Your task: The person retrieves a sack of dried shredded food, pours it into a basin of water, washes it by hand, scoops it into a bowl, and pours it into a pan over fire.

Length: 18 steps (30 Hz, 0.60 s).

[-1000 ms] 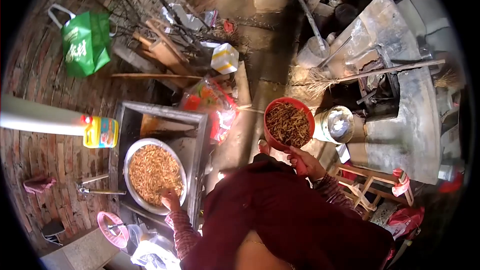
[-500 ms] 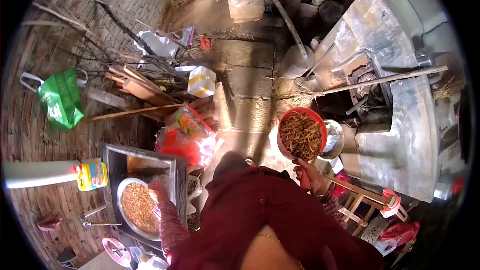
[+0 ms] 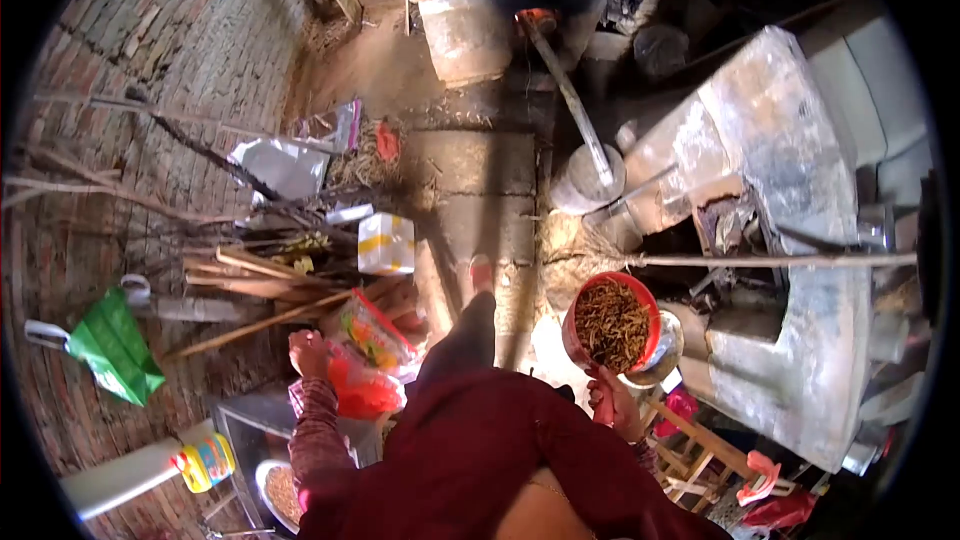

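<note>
My right hand (image 3: 613, 405) grips the handle of a red scoop-like container (image 3: 612, 325), which is filled with brown, dried strips. My left hand (image 3: 308, 353) is raised beside a red plastic package (image 3: 365, 380), its fingers curled; whether anything is in them is too small to tell. Below that arm, at the lower left, a metal basin (image 3: 268, 485) of lighter orange-brown pieces sits in a dark-framed sink-like stand (image 3: 237, 440), partly cut off from view by my sleeve.
A stove (image 3: 465, 40) with a burning log (image 3: 565, 90) stands ahead. On the right are a concrete counter (image 3: 820, 340), a broom handle (image 3: 770, 261) and a wooden stool (image 3: 700, 445). Wood pieces (image 3: 260, 285), a white box (image 3: 386, 244) and a green bag (image 3: 113, 345) lie left.
My left hand has left the basin and risen forward. The view has shifted forward, bringing more of the stove in. One foot has stepped ahead. My right hand still holds the red container.
</note>
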Motion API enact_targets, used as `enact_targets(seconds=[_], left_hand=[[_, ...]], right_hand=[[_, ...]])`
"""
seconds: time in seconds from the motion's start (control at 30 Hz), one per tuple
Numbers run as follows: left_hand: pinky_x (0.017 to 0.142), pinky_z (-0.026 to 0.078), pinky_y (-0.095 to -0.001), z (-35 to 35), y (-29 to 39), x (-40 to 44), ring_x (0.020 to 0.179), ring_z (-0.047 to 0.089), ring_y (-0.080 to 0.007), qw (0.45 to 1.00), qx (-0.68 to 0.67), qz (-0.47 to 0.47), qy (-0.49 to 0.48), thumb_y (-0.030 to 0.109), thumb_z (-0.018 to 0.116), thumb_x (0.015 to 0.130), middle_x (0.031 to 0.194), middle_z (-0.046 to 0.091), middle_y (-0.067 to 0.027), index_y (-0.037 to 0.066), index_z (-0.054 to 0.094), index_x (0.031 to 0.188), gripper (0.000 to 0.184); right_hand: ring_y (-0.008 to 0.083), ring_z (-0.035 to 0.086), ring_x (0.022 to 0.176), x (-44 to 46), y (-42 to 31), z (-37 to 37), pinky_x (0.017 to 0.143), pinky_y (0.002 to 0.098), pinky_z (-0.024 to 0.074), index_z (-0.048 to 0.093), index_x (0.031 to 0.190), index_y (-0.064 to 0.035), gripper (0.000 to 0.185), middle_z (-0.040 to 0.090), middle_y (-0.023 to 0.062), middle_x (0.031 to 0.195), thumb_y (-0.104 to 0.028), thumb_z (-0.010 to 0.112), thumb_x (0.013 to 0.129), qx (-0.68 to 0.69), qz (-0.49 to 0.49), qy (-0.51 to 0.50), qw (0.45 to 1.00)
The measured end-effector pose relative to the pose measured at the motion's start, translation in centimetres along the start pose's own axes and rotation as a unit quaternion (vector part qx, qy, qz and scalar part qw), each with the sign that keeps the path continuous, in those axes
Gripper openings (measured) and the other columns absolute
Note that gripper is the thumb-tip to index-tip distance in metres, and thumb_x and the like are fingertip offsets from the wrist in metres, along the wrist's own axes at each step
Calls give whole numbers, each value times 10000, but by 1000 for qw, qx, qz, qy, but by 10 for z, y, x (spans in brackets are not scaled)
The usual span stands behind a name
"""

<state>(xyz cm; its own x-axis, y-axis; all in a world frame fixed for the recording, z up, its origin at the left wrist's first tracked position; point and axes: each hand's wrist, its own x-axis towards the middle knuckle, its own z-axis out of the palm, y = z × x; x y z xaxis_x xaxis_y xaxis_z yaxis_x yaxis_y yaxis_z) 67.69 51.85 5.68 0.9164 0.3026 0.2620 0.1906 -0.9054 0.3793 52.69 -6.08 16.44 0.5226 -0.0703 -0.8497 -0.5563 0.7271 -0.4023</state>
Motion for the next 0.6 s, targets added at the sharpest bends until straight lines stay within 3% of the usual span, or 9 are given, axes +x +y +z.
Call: enact_targets(seconds=[0.17,0.3,0.33,0.43,0.53,0.6], left_hand=[[690,475,-453,21,37,67,785,585,-364,991,-63,-75,-95,251,620,754,820,610,-178,29,635,757,223],[703,461,-463,50,49,135,782,582,-372,984,-51,-65,-158,305,608,749,778,601,-189,21,630,752,284],[705,457,-464,59,53,152,779,580,-374,981,-55,-65,-174,317,603,750,767,599,-191,20,628,749,297],[692,451,-454,80,92,192,755,574,-367,984,-105,-45,-138,308,609,747,760,599,-184,17,626,740,292],[676,453,-438,95,126,222,727,573,-356,979,-133,-70,-137,303,627,742,753,603,-173,14,631,744,290],[673,456,-435,111,135,234,729,577,-357,979,-130,-79,-138,312,628,743,756,606,-175,15,631,744,297]], right_hand=[[77,517,575,34,-85,60,495,196,450,558,1095,-20,301,589,48,798,-275,569,936,-9,-3,15,1000],[99,513,486,52,-144,113,433,190,468,539,1069,-54,243,568,63,724,-237,601,921,31,-31,48,998],[91,526,523,62,-155,114,454,185,473,529,1058,-55,227,580,66,767,-230,592,927,28,-42,27,998],[80,509,561,68,-192,150,453,198,433,571,1049,-59,254,609,44,816,-278,589,921,25,-118,35,992],[76,512,594,88,-232,163,503,199,418,591,1019,-54,249,595,30,799,-280,595,916,11,-81,0,997],[79,501,586,107,-261,173,509,209,419,598,1002,-58,252,583,18,784,-291,602,907,-19,-113,21,993]])
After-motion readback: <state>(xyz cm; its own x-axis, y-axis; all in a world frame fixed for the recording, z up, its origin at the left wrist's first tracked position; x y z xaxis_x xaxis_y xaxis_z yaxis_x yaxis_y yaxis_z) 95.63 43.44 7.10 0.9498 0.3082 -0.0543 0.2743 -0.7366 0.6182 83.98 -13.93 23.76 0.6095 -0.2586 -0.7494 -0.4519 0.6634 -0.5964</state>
